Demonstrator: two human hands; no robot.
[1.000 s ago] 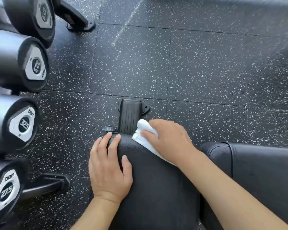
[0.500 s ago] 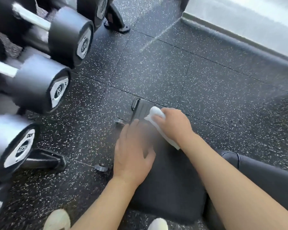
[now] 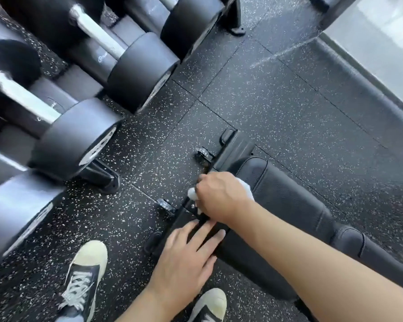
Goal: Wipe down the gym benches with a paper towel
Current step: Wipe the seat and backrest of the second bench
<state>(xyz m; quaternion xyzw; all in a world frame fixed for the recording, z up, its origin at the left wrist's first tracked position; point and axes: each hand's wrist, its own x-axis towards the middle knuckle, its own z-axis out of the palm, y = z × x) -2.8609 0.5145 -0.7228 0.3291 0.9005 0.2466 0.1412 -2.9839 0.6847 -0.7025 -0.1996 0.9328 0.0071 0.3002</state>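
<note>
A black padded gym bench [image 3: 289, 201] runs from the centre toward the lower right. Its black metal foot bar [image 3: 233, 147] lies on the floor at its near-left end. My right hand [image 3: 221, 196] grips a crumpled white paper towel [image 3: 192, 194] and presses it against the bench's end, at the frame just under the pad. My left hand [image 3: 186, 254] lies flat with straight fingers on the near edge of the bench end and its frame.
A rack of large black dumbbells [image 3: 135, 70] fills the left side, its foot [image 3: 102, 177] on the speckled rubber floor. My two shoes [image 3: 84, 280] stand below the bench end. A grey wall base [image 3: 370, 73] runs along the upper right.
The view has swung right and down. My right hand has moved with the towel from the pad's top down to the bench's end. My left hand has slid back toward me.
</note>
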